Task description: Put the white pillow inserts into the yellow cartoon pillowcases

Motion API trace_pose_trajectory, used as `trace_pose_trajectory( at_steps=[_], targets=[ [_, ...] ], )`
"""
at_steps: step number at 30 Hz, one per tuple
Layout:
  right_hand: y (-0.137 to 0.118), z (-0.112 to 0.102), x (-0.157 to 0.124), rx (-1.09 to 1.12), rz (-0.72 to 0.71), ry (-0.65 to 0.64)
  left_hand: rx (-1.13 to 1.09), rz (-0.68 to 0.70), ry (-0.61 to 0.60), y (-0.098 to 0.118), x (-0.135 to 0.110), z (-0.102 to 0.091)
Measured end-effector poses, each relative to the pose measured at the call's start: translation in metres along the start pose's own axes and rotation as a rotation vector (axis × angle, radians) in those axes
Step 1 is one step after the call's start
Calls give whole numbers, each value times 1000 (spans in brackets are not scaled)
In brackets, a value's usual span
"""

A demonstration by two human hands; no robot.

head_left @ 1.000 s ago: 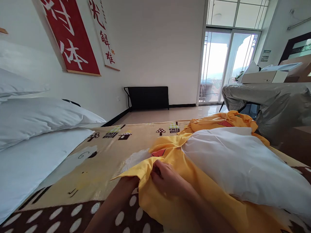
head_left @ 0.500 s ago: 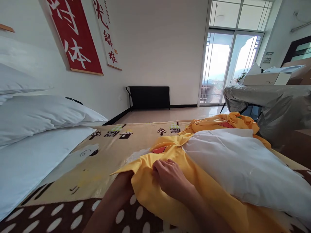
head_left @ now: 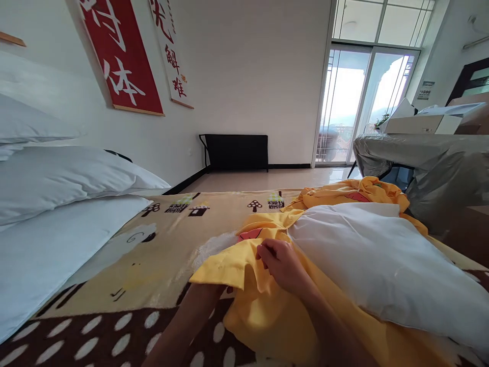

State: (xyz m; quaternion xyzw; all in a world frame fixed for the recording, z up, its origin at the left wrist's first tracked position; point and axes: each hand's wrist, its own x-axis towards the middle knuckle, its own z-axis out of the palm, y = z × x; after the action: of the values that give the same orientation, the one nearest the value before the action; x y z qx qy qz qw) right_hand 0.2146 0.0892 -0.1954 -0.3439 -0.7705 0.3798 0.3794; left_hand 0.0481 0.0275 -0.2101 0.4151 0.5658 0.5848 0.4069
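Observation:
A yellow pillowcase (head_left: 267,321) with a red printed patch lies bunched in front of me. My left hand (head_left: 210,293) reaches under its left flap; the cloth hides the fingers, so their hold does not show. Above the same cloth, my right hand (head_left: 280,262) has its fingers curled, closed on a fold of the pillowcase. A plump white pillow (head_left: 367,250) lies just to the right, resting partly over the yellow fabric. Behind that pillow is a crumpled heap of orange-yellow cloth (head_left: 351,191).
A beige and brown patterned blanket (head_left: 171,275) spreads beneath everything. White pillows (head_left: 69,178) are stacked at the left. At the right, a table under grey plastic sheeting (head_left: 420,148) bears a white box (head_left: 420,124). A black folded panel (head_left: 237,153) leans on the far wall.
Both hands have shifted a little to the right, drawing the flap of the pillowcase with them. The pillow has stayed in place.

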Motion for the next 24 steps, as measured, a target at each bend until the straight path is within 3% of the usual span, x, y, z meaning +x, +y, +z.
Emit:
trace_pose_trajectory(
  at_steps=[1, 6, 13, 20, 24],
  targets=[
    [0, 1, 1, 52, 39, 0, 30, -7, -17, 0, -2, 1],
    [3, 16, 4, 358, 153, -274, 62, -8, -38, -9, 0, 1],
    [6, 36, 5, 767, 265, -225, 263, 104, 37, -15, 4, -3],
    [7, 32, 6, 854, 196, -181, 198, 100, -98, -18, 6, -6],
    [10, 28, 10, 978, 201, -170, 130, 2, -131, -23, 10, -15]
  ],
)
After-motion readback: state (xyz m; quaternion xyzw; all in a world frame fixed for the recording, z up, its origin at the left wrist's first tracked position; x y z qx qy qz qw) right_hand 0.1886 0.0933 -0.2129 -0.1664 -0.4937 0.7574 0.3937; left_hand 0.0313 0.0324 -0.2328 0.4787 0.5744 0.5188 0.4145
